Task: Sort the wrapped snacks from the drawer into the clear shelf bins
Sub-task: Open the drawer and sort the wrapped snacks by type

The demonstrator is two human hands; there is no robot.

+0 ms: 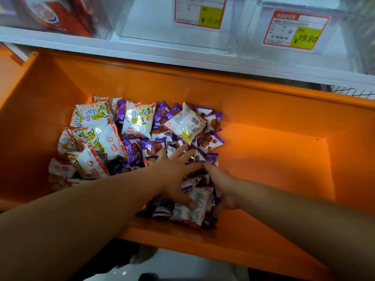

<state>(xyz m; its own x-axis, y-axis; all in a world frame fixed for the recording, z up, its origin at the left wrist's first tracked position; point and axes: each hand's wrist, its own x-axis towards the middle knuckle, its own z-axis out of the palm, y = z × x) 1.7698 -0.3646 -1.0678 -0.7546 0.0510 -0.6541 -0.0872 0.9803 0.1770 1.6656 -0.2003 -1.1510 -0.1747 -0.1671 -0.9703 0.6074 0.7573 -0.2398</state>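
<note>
Our left hand (174, 175) spreads flat fingers (179, 151) on the snacks (152, 149) in the drawer (263, 159) to gather them; whether our right hand (225, 187) grips any, we cannot tell.

Glossy plastic snack wrappers (138, 120); smooth orange drawer (263, 159); clear plastic bins (174, 35).
</note>
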